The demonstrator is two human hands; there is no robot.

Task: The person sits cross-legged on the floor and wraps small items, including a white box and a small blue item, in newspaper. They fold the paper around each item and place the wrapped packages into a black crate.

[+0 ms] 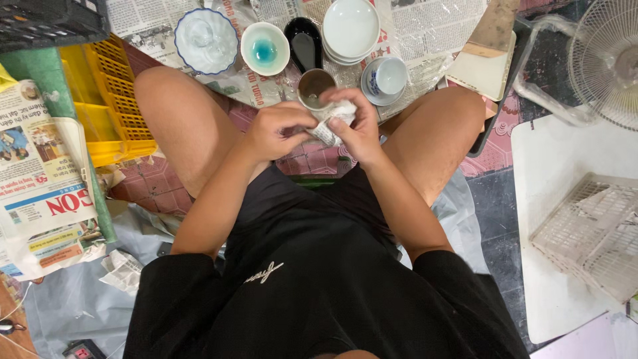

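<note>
Head view: person seated on newspaper-covered floor (425, 33), knees apart. Landmark = small brown cup (315, 86), between the knees.

Largest first:
- White tray (565, 219), well right of the cup, white mesh basket (595, 229) on it.
- Yellow crate (109, 106), well left of the cup, beside the left knee.
- Fan (608, 60), far right of the cup, top corner.
- Stack of white plates (350, 30), just beyond the cup, up-right.
- Blue-rimmed bowl (206, 41), beyond the cup, up-left.
- Bowl with teal centre (264, 48), just up-left of the cup.
- Blue-and-white cup on saucer (385, 78), just right of the cup.
- Black spoon dish (304, 43), directly beyond the cup.

Hands: left hand (278, 129) fingers curled closed, pinching crumpled newspaper (329, 126) under the cup. Right hand (359, 123) fingers wrapped over the paper and the cup's near side. Cup held tilted, mouth facing up toward the camera, paper bunched against its lower wall.
</note>
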